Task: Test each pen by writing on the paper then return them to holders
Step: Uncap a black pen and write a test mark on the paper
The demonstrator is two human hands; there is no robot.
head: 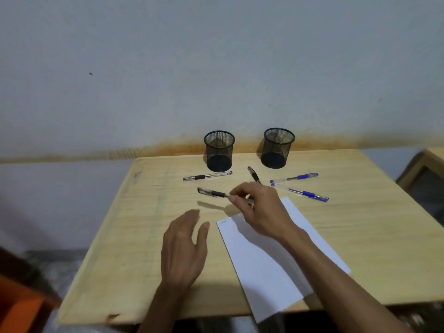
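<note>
Five pens in my view: my right hand (pixel 260 207) pinches a black pen (pixel 212 193) above the bench (pixel 144 236), its long axis near level, capped end pointing left. My left hand (pixel 183 246) hovers with its grip loose, holding nothing. Another black pen (pixel 207 176) lies crosswise before the left mesh holder (pixel 219 150); two blue pens (pixel 294 178) lie near the right holder (pixel 278 147). White paper (pixel 271 267) overhangs the pale wooden edge; behind is a stained grey wall.
</note>
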